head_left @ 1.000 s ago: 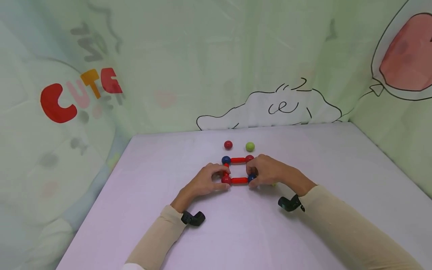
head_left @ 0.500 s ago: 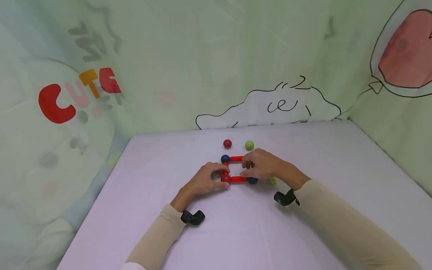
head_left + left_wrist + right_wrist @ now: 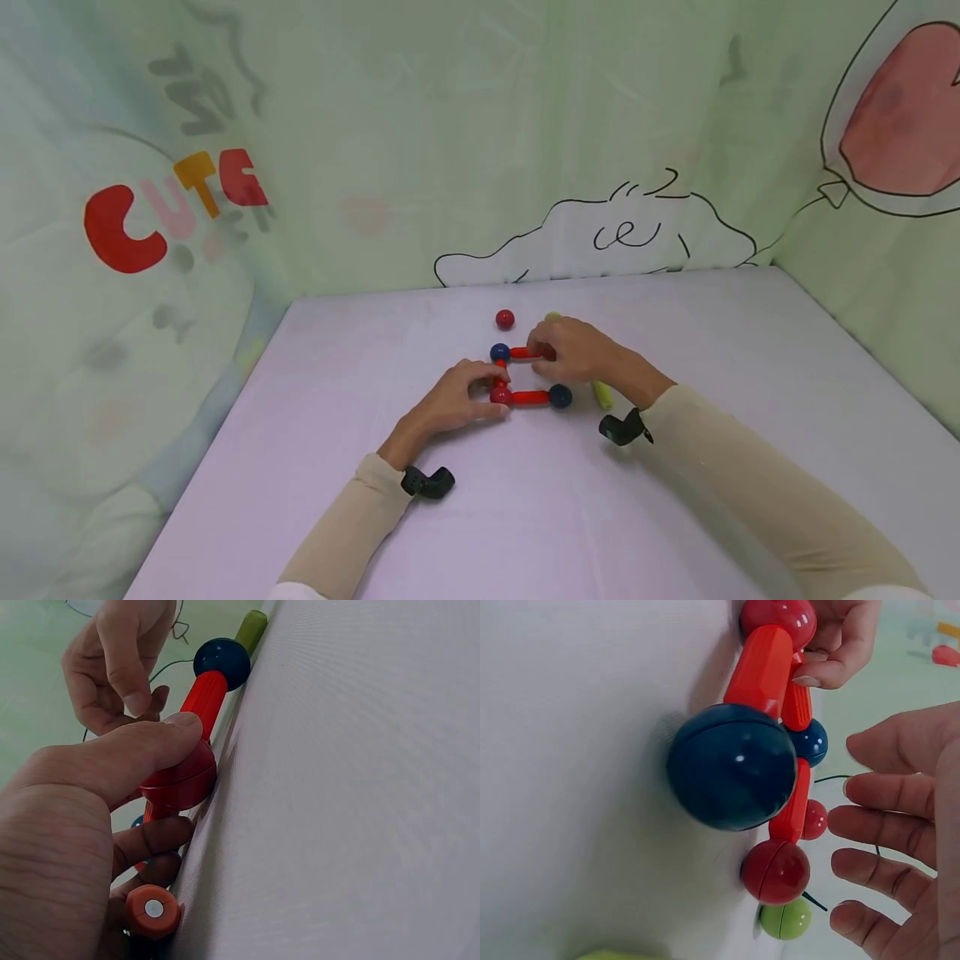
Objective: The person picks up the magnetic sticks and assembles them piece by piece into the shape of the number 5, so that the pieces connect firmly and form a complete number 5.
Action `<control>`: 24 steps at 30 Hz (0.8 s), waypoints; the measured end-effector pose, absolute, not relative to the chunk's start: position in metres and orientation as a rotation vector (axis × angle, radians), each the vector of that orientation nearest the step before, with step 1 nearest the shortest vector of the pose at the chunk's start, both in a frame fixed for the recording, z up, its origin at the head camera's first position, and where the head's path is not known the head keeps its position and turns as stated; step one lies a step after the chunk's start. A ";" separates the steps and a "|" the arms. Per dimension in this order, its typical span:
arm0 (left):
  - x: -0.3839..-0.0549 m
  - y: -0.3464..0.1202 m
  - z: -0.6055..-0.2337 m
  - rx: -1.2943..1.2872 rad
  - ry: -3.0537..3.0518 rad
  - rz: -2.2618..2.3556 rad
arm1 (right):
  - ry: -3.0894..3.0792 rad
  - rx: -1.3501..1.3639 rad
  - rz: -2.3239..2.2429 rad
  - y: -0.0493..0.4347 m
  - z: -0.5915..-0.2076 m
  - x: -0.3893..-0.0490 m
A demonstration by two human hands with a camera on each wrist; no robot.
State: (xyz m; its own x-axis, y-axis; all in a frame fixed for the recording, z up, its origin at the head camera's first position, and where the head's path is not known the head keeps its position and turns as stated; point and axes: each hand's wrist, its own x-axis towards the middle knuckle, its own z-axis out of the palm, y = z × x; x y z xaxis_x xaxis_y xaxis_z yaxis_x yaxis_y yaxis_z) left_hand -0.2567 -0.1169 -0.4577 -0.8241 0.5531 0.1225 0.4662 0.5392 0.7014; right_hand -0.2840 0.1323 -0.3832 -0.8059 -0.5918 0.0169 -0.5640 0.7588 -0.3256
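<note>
My left hand [image 3: 450, 402] holds the near-left red ball [image 3: 180, 780] of a magnetic ball-and-stick shape, thumb on one side and fingers on the other. From that ball a red stick [image 3: 531, 398] runs right to a dark blue ball [image 3: 560, 397]. Another leads back to a second blue ball [image 3: 500, 352], and a third stick [image 3: 791, 814] joins this to a red ball [image 3: 775, 871] at the far right corner. Over that corner hovers my right hand [image 3: 581, 350], its fingers loosely spread and holding nothing in the right wrist view.
Behind the shape sit a loose red ball [image 3: 505, 319] and a green ball [image 3: 785, 920], partly covered by my right hand in the head view. A yellow-green stick [image 3: 602, 394] lies at the right. An orange stick [image 3: 152, 911] shows its end beneath my left hand.
My right hand has left the near-right blue ball and moved back over the far-right corner. The blue ball and yellow-green stick now show more fully. My left hand stays put.
</note>
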 end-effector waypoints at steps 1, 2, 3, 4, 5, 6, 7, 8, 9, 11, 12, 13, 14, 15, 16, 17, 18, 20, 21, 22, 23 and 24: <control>-0.257 -0.117 -0.458 0.878 2.654 1.158 | 2.862 -0.920 -0.479 0.132 -0.383 -0.284; -0.257 -0.116 -0.458 0.875 2.655 1.156 | 2.859 -0.896 -0.473 0.133 -0.383 -0.284; -0.257 -0.116 -0.457 0.873 2.657 1.154 | 2.856 -0.871 -0.464 0.134 -0.383 -0.284; -0.257 -0.116 -0.457 0.872 2.659 1.155 | 2.856 -0.852 -0.453 0.135 -0.383 -0.283; -0.257 -0.116 -0.458 0.868 2.662 1.151 | 2.860 -0.834 -0.450 0.136 -0.383 -0.283; -0.256 -0.116 -0.457 0.859 2.667 1.145 | 2.864 -0.822 -0.450 0.138 -0.384 -0.282; -0.256 -0.116 -0.458 0.849 2.674 1.139 | 2.873 -0.809 -0.452 0.140 -0.384 -0.282; -0.256 -0.116 -0.457 0.839 2.680 1.135 | 2.885 -0.801 -0.451 0.142 -0.385 -0.281; -0.256 -0.116 -0.456 0.827 2.681 1.135 | 2.895 -0.790 -0.451 0.144 -0.385 -0.281; -0.255 -0.116 -0.456 0.800 2.683 1.141 | 2.914 -0.765 -0.445 0.150 -0.384 -0.280; -0.254 -0.115 -0.456 0.789 2.682 1.145 | 2.921 -0.751 -0.438 0.153 -0.384 -0.279; -0.254 -0.115 -0.456 0.784 2.680 1.150 | 2.926 -0.734 -0.428 0.156 -0.384 -0.279; -0.254 -0.114 -0.456 0.784 2.678 1.153 | 2.926 -0.720 -0.417 0.159 -0.384 -0.279; -0.254 -0.114 -0.456 0.786 2.675 1.154 | 2.923 -0.702 -0.405 0.162 -0.383 -0.279; -0.255 -0.113 -0.457 0.793 2.677 1.153 | 2.924 -0.687 -0.391 0.165 -0.383 -0.279; -0.255 -0.113 -0.457 0.796 2.680 1.149 | 2.925 -0.671 -0.379 0.168 -0.382 -0.279; -0.256 -0.113 -0.457 0.802 2.684 1.147 | 2.922 -0.652 -0.371 0.170 -0.382 -0.279; -0.257 -0.113 -0.457 0.814 2.697 1.141 | 2.910 -0.601 -0.356 0.174 -0.381 -0.279; -0.257 -0.114 -0.457 0.812 2.703 1.135 | 2.899 -0.576 -0.350 0.175 -0.382 -0.278; -0.258 -0.115 -0.457 0.806 2.708 1.131 | 2.886 -0.547 -0.346 0.176 -0.382 -0.278; -0.257 -0.116 -0.457 0.795 2.709 1.129 | 2.870 -0.518 -0.342 0.176 -0.383 -0.278; -0.256 -0.118 -0.457 0.787 2.709 1.132 | 2.851 -0.487 -0.341 0.176 -0.385 -0.277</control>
State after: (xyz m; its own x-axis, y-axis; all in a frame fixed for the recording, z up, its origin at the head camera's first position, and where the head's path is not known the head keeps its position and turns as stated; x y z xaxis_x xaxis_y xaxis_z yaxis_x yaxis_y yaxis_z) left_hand -0.2563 -0.1178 -0.4566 -0.8609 0.4984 0.1018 0.4226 0.5894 0.6885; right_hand -0.2773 0.1759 -0.3852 -0.9186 -0.3500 -0.1835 -0.2968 0.9176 -0.2645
